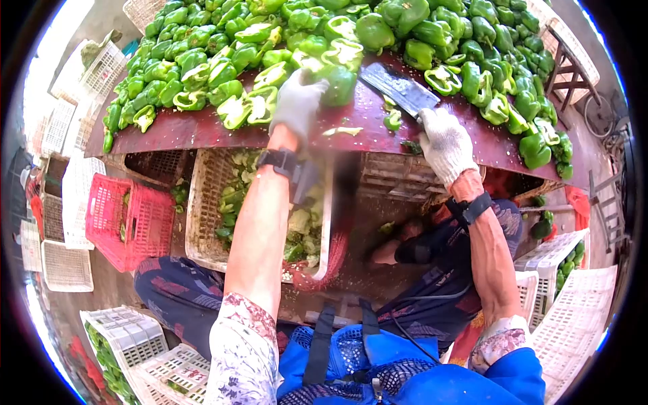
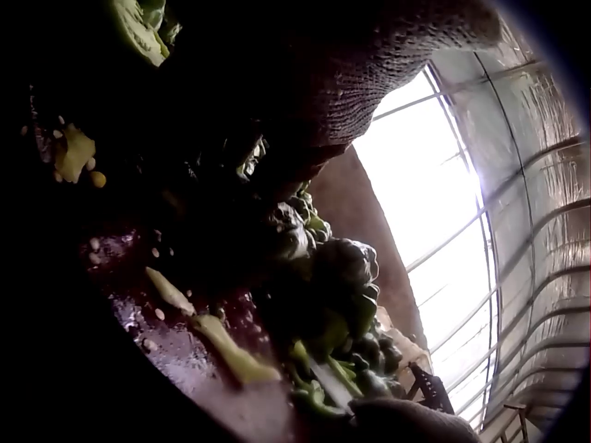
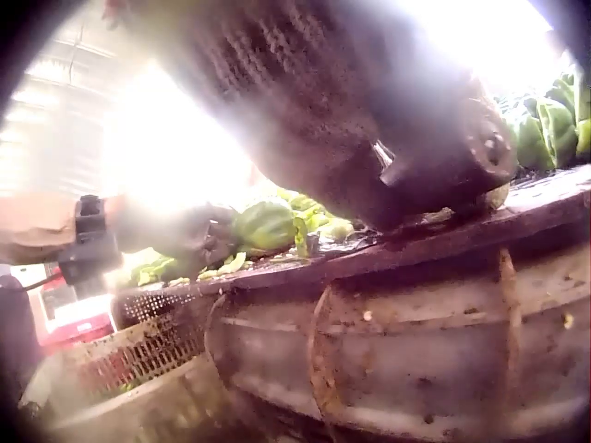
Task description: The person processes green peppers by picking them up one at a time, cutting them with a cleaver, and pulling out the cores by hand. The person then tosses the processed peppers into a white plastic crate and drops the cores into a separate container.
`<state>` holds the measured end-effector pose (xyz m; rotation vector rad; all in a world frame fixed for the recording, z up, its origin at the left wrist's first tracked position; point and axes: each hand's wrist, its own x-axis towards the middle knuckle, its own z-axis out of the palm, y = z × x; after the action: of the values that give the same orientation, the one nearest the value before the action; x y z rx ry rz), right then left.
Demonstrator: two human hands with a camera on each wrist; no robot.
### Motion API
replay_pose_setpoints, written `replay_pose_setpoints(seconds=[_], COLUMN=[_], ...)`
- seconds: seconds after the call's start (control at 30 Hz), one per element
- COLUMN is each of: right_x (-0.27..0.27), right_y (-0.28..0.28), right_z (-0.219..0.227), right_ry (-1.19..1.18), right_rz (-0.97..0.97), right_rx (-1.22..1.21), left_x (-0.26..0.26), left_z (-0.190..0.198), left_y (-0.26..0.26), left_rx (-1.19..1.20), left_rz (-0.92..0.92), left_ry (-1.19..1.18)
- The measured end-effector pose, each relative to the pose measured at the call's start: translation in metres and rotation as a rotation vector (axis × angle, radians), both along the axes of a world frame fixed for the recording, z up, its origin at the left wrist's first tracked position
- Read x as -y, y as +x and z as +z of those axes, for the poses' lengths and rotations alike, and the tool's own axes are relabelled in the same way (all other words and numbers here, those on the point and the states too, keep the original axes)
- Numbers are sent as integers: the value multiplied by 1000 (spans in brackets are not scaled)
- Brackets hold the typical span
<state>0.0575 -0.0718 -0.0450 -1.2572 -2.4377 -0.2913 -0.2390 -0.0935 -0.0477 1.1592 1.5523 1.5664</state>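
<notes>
In the head view my left hand (image 1: 297,102), in a pale glove and slightly blurred, holds a whole green pepper (image 1: 336,86) by its left side, over the front of the dark red tabletop (image 1: 270,140). My gloved right hand (image 1: 447,145) grips the handle of a broad cleaver (image 1: 398,88), whose blade points up and left, apart from the pepper. The right wrist view shows the left hand (image 3: 180,233) at the pepper (image 3: 266,224), with the right glove (image 3: 351,120) large in front. The left wrist view is dark, with the left glove (image 2: 369,74) at the top.
Whole and cut-open peppers (image 1: 233,111) are heaped along the table's back and sides. Scraps (image 1: 343,131) and a small green piece (image 1: 392,120) lie near the cleaver. Below the front edge stand a crate of pepper pieces (image 1: 202,202) and a pink basket (image 1: 111,219).
</notes>
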Motion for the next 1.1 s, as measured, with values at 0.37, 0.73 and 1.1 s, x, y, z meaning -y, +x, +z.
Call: replay_pose_setpoints(seconds=[0.37,0.73,1.1], right_x=[-9,-19,-9], right_y=[-86,-94,-92], right_z=[54,6,28], right_ry=[-552,-742,-1429], right_rz=[311,208,300], right_rx=[-410,-950,-1367], left_x=[8,27,61], left_z=[11,17,2], left_y=[38,41,12], left_rx=[-150,360,664], left_rz=[-143,-304,-352], left_ry=[-276,-181,72])
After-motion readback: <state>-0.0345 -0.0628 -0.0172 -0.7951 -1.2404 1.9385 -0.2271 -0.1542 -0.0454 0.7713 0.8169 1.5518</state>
